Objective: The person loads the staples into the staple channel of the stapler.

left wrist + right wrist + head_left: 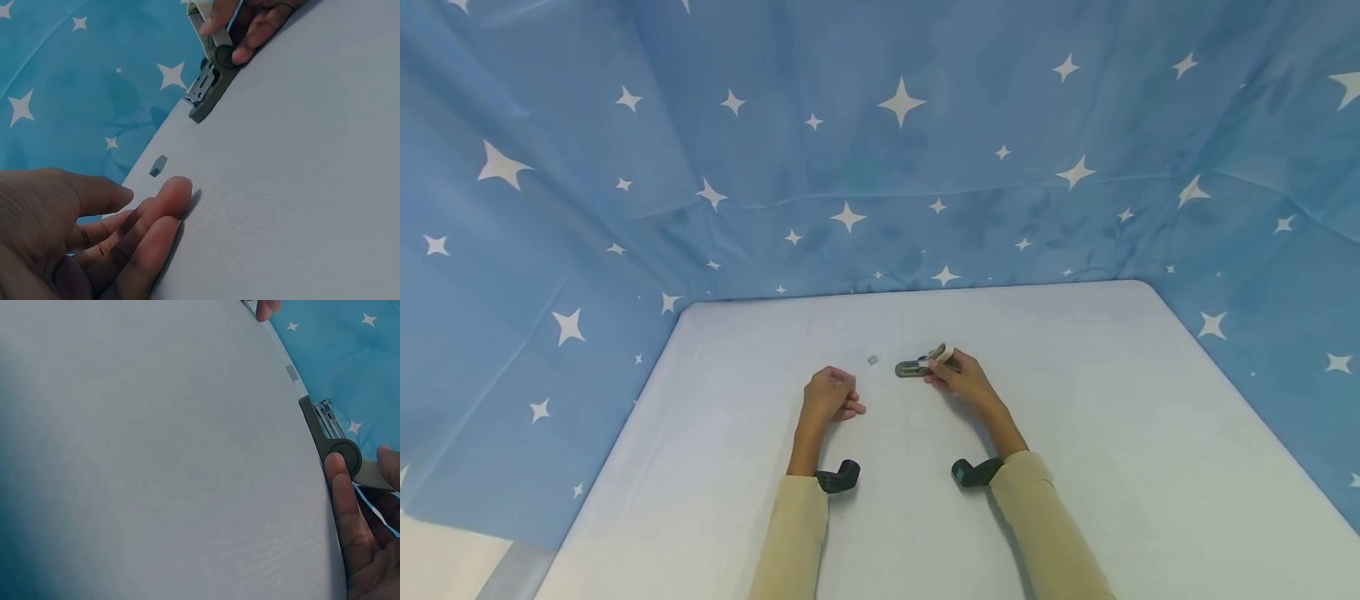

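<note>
In the head view, the right hand (pixel 964 379) is hiding the rear of the stapler (pixel 912 368), the small grey block (pixel 872 360) is showing too small for its surface to be read, and the bottom edge is cutting off both sleeves (pixel 792 542). The left wrist view is cropping the left hand (pixel 112 234) at the left and bottom. In the right wrist view, the right edge is slicing through the right hand and the stapler's pale lever (pixel 372 477), while the top edge is leaving only fingertips of the left hand.
</note>
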### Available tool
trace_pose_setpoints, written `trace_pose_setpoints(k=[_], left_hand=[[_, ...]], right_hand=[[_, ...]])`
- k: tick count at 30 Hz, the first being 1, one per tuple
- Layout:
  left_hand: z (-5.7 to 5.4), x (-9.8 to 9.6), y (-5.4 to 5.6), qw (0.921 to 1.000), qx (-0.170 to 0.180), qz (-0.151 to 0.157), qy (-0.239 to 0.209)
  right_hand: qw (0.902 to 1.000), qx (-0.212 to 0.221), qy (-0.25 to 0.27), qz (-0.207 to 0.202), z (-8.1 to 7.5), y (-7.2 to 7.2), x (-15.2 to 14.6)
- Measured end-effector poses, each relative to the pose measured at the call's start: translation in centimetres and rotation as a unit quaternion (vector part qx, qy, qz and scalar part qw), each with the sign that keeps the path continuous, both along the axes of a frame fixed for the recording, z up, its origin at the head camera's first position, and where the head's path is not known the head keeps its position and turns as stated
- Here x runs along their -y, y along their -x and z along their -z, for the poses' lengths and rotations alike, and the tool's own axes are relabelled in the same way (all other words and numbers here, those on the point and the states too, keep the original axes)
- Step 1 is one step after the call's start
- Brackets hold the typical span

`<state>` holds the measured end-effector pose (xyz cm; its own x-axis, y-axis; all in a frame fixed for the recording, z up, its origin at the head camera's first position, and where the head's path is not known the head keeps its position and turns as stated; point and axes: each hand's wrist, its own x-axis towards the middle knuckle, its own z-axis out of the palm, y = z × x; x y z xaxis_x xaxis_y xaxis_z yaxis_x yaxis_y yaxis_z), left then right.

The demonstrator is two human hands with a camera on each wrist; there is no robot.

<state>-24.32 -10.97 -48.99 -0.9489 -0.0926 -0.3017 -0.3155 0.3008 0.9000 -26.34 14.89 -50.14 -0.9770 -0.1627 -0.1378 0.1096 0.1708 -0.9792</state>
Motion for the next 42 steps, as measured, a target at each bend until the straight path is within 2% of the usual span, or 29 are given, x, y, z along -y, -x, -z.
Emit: trace_pose_setpoints(k=[4,7,11,15,19,23,28,31,38,42], left_hand=[[0.3,-0.1,0.7,0.9988,-0.026,0.011,0.039],[0.7,-0.3,1.1,0.9961,-0.058,0.024,0.061],[1.3,-0.9,1.7,0.9897,-0.098,0.036,0.098],[1.6,-1.7,2.2,0.9841,-0.122,0.041,0.122],[1.7,-2.3,2.7,0.977,-0.138,0.032,0.159],[1.7,-2.5,3.0,0.9666,-0.142,0.022,0.212],[1.6,-2.7,3.4,0.9586,-0.148,0.017,0.243],[1.7,-2.9,3.5,0.9557,-0.153,0.016,0.251],[1.8,-3.1,3.6,0.9481,-0.193,0.023,0.252],[2.1,-3.1,3.7,0.9477,-0.205,0.023,0.244]], right_hand=[[1.0,-0.002,-0.004,0.005,-0.1,-0.1,0.2],[1.0,-0.005,-0.005,0.006,-0.2,-0.1,0.2],[0.9999,-0.006,-0.014,0.003,-0.1,-0.1,0.1],[0.9998,-0.005,-0.015,0.008,0.1,-0.1,-0.1],[0.9999,-0.012,-0.011,0.004,0.1,-0.2,-0.1],[0.9998,-0.014,-0.013,-0.001,0.1,-0.2,0.0],[0.9998,-0.015,-0.013,0.002,0.1,-0.1,0.1],[0.9998,-0.014,-0.014,0.002,0.0,0.0,0.1],[0.9998,-0.016,-0.009,0.004,-0.1,-0.1,0.1],[0.9997,-0.023,-0.005,-0.003,-0.1,-0.3,0.0]])
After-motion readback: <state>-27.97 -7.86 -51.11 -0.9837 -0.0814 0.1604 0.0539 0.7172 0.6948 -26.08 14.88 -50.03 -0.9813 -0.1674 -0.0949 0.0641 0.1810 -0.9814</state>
